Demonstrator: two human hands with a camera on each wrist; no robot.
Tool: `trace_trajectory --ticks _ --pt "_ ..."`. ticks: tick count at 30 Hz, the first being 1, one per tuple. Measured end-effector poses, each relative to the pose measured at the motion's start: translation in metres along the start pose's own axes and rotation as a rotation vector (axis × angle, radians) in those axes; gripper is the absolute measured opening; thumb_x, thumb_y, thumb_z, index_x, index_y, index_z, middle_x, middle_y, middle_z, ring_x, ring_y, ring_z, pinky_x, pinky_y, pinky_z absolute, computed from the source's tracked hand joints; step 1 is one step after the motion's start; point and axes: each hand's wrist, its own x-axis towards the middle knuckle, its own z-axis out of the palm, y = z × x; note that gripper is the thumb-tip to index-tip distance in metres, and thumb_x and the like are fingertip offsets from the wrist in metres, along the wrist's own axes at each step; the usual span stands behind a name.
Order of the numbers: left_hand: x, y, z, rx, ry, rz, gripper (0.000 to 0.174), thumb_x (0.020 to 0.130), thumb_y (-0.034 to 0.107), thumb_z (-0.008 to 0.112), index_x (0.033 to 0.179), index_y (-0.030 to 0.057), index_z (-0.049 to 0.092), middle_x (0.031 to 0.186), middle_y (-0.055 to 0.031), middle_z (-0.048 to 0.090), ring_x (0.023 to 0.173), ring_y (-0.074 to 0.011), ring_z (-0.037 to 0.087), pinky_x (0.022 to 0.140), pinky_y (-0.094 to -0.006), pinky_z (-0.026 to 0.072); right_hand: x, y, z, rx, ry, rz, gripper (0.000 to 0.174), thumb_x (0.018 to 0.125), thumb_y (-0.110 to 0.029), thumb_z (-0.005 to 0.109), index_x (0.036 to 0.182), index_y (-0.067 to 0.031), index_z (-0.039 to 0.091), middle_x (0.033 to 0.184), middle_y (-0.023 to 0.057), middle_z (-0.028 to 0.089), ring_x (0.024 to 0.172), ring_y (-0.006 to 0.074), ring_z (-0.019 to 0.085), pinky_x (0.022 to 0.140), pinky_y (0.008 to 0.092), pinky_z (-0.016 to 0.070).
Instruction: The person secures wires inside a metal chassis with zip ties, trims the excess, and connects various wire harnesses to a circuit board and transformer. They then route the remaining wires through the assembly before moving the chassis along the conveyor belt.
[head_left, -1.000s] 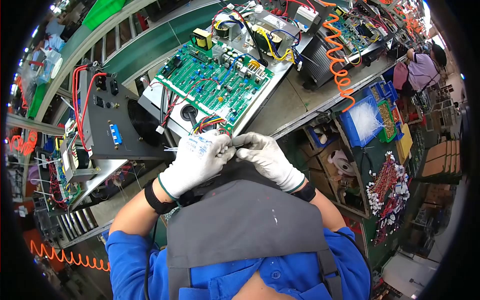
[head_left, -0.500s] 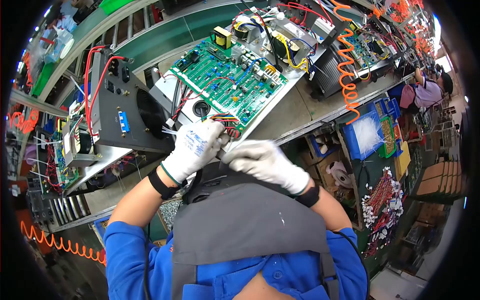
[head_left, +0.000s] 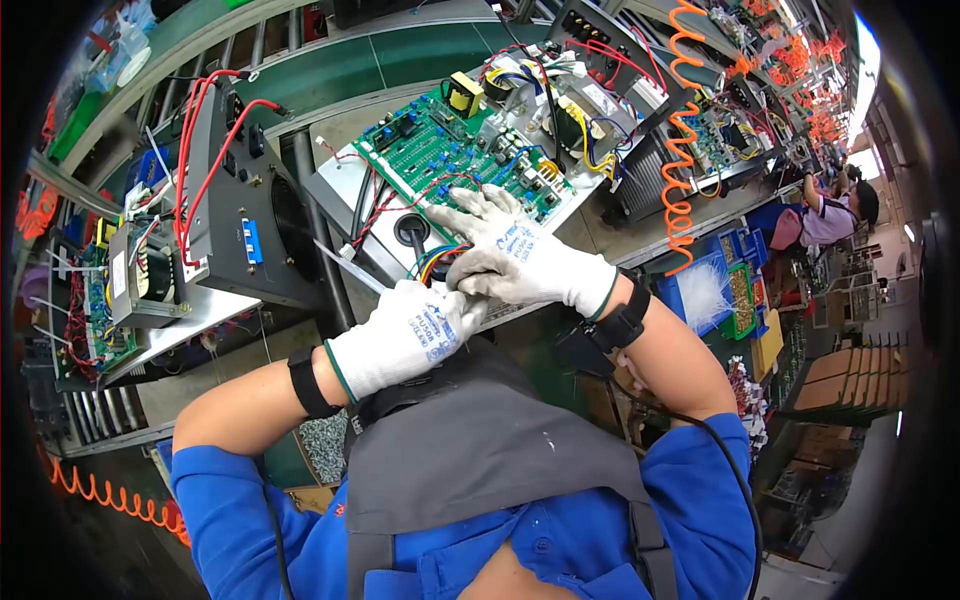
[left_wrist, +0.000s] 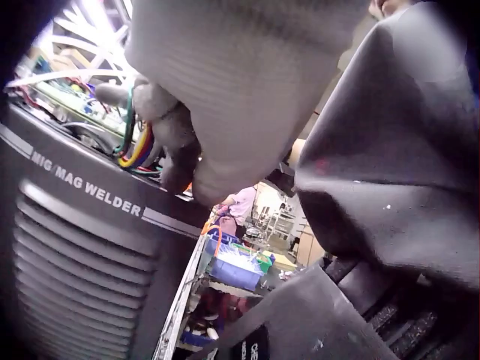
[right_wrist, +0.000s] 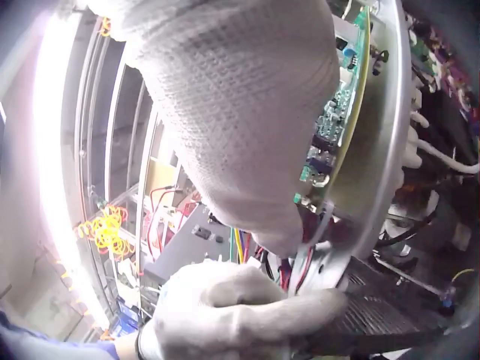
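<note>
My gloved left hand (head_left: 410,335) is curled at the near edge of a metal chassis and grips white cable ties (head_left: 350,265) that stick out past the knuckles. Right against it, my gloved right hand (head_left: 520,255) spreads some fingers over the green circuit board (head_left: 410,160). Its thumb and forefinger pinch a bundle of coloured wires (head_left: 432,262), partly hidden by the gloves. In the left wrist view the wires (left_wrist: 139,150) pass beside gloved fingertips, above a black front panel (left_wrist: 90,225) lettered MIG/MAG WELDER. A pale strip (right_wrist: 321,225) shows by the wires in the right wrist view.
Another dark unit (head_left: 225,210) with red cables stands at the left. A transformer (head_left: 465,93) rises behind the board. An orange coiled hose (head_left: 680,150) hangs on the right, above blue parts bins (head_left: 700,295). A person (head_left: 830,205) works farther off.
My right hand has moved up and forward from beside the left hand, onto the board's edge and wires. The left hand has come down slightly, turning, with the cable ties still in it.
</note>
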Motion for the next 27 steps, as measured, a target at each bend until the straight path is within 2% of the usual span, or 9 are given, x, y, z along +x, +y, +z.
trace_trajectory --ticks 4,6,8,13,19,21,24,26,27 --pt "0.003 0.005 -0.006 -0.132 -0.095 -0.1 0.015 0.082 0.014 0.056 0.088 0.0004 0.06 0.075 -0.0099 0.06 0.062 -0.022 0.061 0.044 -0.0359 0.0468 0.004 0.006 -0.002 0.02 -0.047 -0.044 0.014 0.082 -0.031 0.063 0.09 -0.0259 0.073 0.147 0.0136 0.039 0.138 0.0383 0.031 0.112 0.0571 0.0193" --pt "0.012 0.008 -0.016 -0.289 -0.241 -0.255 0.015 0.082 0.014 0.055 0.088 0.0014 0.06 0.076 -0.0132 0.061 0.061 -0.0234 0.061 0.044 -0.0365 0.0457 0.004 0.011 -0.002 0.001 -0.064 -0.09 0.018 0.08 -0.032 0.065 0.096 -0.0272 0.072 0.146 0.0141 0.038 0.137 0.0399 0.031 0.111 0.0598 0.0185" --pt "0.01 0.011 -0.017 -0.163 -0.127 -0.109 0.013 0.083 0.015 0.055 0.087 0.0038 0.06 0.08 -0.0168 0.062 0.061 -0.0243 0.061 0.044 -0.037 0.0457 0.007 0.014 -0.001 -0.003 -0.062 -0.12 0.018 0.08 -0.033 0.065 0.096 -0.0263 0.072 0.146 0.0149 0.038 0.136 0.0406 0.031 0.111 0.0595 0.018" --pt "0.042 0.047 0.003 -0.36 0.079 -0.272 0.009 0.078 0.018 0.059 0.08 0.0091 0.057 0.067 -0.0081 0.057 0.064 -0.0264 0.062 0.055 -0.0401 0.0449 0.007 0.021 -0.001 0.086 0.022 -0.192 0.014 0.075 -0.031 0.067 0.087 -0.0255 0.072 0.143 0.0145 0.041 0.134 0.0416 0.034 0.11 0.0616 0.0182" --pt "0.04 0.088 -0.021 -0.349 -0.01 -0.927 0.006 0.081 0.011 0.059 0.076 0.0082 0.058 0.07 -0.0103 0.058 0.064 -0.0317 0.06 0.058 -0.041 0.0479 -0.003 0.041 0.009 0.203 0.207 -0.377 0.021 0.078 -0.028 0.067 0.098 -0.0223 0.071 0.138 0.0173 0.046 0.13 0.0411 0.039 0.109 0.058 0.0233" --pt "0.047 0.102 -0.019 -0.402 0.176 -1.113 0.01 0.084 0.006 0.059 0.092 0.0044 0.064 0.079 -0.0129 0.061 0.069 -0.0293 0.062 0.065 -0.0378 0.0496 -0.021 0.074 -0.031 0.792 0.103 -0.455 0.02 0.077 -0.02 0.066 0.095 -0.0162 0.073 0.136 0.0199 0.048 0.126 0.0433 0.042 0.106 0.0523 0.0302" --pt "0.045 0.127 -0.029 -0.71 0.5 -1.69 0.039 0.085 0.0 0.058 0.123 -0.0002 0.056 0.094 -0.0062 0.064 0.082 -0.01 0.057 0.075 -0.0265 0.0487 -0.088 0.202 -0.079 0.115 0.85 -0.136 0.054 0.075 -0.005 0.068 0.125 0.0059 0.05 0.114 0.0179 0.057 0.102 0.0297 0.057 0.091 0.0392 0.0456" --pt "-0.007 0.145 0.012 -0.49 0.575 -1.713 0.051 0.084 0.006 0.063 0.132 0.0023 0.047 0.104 -0.0064 0.064 0.078 -0.0194 0.06 0.075 -0.0327 0.0505 -0.116 0.24 -0.14 0.066 0.974 0.318 0.053 0.08 -0.012 0.07 0.128 0.0004 0.051 0.126 0.0195 0.054 0.113 0.0331 0.054 0.096 0.0399 0.0434" --pt "0.009 0.144 0.0 -0.49 0.536 -1.773 0.055 0.083 0.01 0.068 0.133 0.002 0.047 0.113 -0.0086 0.061 0.078 -0.019 0.06 0.075 -0.032 0.05 -0.135 0.281 -0.144 -0.349 0.878 0.473 0.049 0.087 -0.023 0.066 0.129 -0.0025 0.051 0.131 0.0197 0.052 0.12 0.0337 0.051 0.099 0.0406 0.0416"
